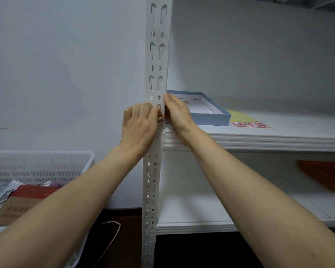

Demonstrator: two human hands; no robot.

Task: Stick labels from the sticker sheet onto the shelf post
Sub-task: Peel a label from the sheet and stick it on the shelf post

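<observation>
Hands are meeting at the shelf post (159, 55), just above the front left corner of the upper shelf (259, 140). The left hand (141, 122) is curling its fingers against the front face of the post. Its grip is pinching a small red-edged label (161, 119), of which only a sliver is showing between the two hands. The right hand (177, 115) is lying along the post's right edge with its thumb uppermost. Its fingertips are hiding behind the post and the other hand, so I cannot tell whether its grip is holding the label too or only steadying the post.

The sticker sheet (250, 124) is lying flat near the front edge of the upper shelf, just right of the blue box (211, 118) and well apart from both hands. Several red-bordered labels are showing on it, with a plain yellow area beyond them toward the wall.

By my judgement, one label is being set on the post right now and is probably not yet pressed flat. No other label is showing on the visible length of the post, so the task is looking early, with the sheet's labels waiting to be peeled and stuck.
</observation>
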